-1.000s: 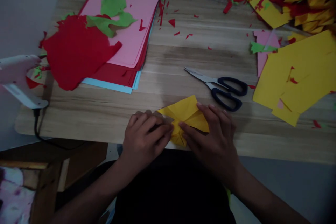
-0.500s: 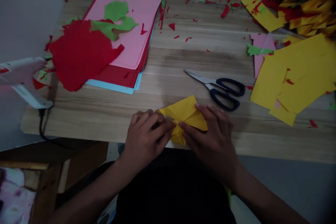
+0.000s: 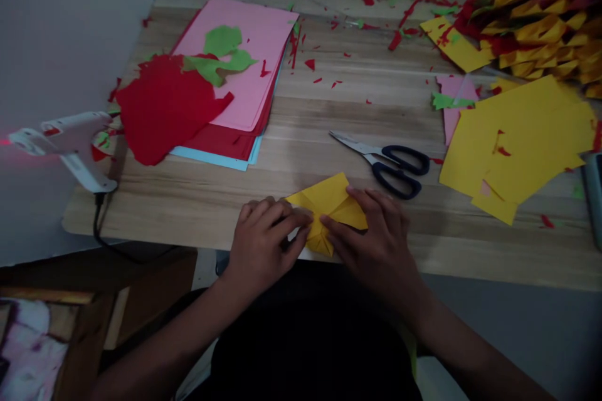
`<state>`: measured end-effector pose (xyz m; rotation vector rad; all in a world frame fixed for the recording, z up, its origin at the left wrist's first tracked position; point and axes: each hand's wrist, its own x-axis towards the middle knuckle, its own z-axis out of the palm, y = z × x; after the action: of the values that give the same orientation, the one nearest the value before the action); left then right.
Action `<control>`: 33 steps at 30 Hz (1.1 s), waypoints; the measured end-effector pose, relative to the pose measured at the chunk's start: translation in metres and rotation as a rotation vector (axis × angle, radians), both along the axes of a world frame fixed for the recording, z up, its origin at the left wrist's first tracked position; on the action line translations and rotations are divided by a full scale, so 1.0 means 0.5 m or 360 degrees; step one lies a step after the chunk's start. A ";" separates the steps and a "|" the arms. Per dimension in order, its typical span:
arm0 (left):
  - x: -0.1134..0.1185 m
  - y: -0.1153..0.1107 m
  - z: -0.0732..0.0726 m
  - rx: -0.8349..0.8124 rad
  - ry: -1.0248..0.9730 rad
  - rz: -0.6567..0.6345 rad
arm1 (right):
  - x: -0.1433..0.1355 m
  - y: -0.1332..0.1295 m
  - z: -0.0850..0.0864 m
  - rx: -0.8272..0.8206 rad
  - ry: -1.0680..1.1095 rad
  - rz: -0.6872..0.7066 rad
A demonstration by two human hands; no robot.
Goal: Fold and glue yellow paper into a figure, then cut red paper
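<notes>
A creased yellow paper (image 3: 329, 195) lies at the table's front edge, its lower part folded into a small pointed shape. My left hand (image 3: 263, 238) grips its left side, with fingers curled and thumb near the middle folds. On the right side, my right hand (image 3: 379, 232) holds the paper between fingers and thumb; one fingertip rests by the upper right corner. The fingertips of both hands almost meet at the centre. Scissors (image 3: 380, 160) with dark blue handles lie just beyond my right hand, blades pointing left.
Pink sheets (image 3: 263, 31) top a stack at the back left, with red crepe paper (image 3: 164, 106) beside them. A white glue gun (image 3: 79, 144) stands far left. Yellow sheets (image 3: 522, 131) lie right, below a pile of folded yellow pieces (image 3: 540, 31). Red and green scraps are scattered about.
The view has tilted up and shifted left, showing more wall behind the table. Both hands keep nearly the same hold on the yellow paper.
</notes>
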<state>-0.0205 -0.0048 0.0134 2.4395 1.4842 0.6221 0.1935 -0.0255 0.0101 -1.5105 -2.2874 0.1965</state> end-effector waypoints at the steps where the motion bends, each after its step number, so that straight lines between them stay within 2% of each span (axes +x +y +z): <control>1: 0.001 -0.001 0.001 -0.0006 0.0003 0.0013 | 0.000 0.000 -0.001 0.0000 0.0000 0.0003; 7: 0.001 -0.006 0.003 -0.0064 0.0028 0.0067 | -0.001 0.001 -0.004 0.0027 0.0000 -0.0005; 14: -0.012 0.017 0.007 -0.0110 0.0103 -0.0231 | 0.001 0.001 -0.007 0.0079 -0.0027 -0.0007; 21: -0.026 0.015 -0.011 0.0031 -0.0005 -0.0299 | -0.005 -0.003 -0.012 0.0090 0.0020 -0.0033; 23: -0.031 0.010 -0.006 0.0015 -0.0076 -0.0334 | -0.001 0.004 -0.014 0.0101 0.0045 -0.0030; 26: -0.058 -0.006 0.017 -0.0015 -0.0269 -0.0374 | 0.012 0.029 -0.011 0.0121 0.0061 0.0008; 28: -0.097 -0.020 0.037 0.0104 -0.0406 -0.0252 | 0.020 0.049 -0.004 0.0190 0.0088 -0.0006; 29: -0.124 -0.027 0.047 0.0191 -0.0423 -0.0110 | 0.022 0.055 0.001 0.0254 0.0133 -0.0027; 32: -0.233 -0.040 0.064 0.0508 -0.0319 0.0509 | 0.013 0.057 0.013 0.0462 0.0362 -0.0085; 33: -0.273 -0.039 0.065 0.0572 -0.0275 0.0824 | 0.004 0.052 0.016 0.0503 0.0438 -0.0084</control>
<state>-0.1572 -0.0243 0.0458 2.1439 2.0905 1.2619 0.1955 0.0007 0.0179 -1.2918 -1.9536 0.0231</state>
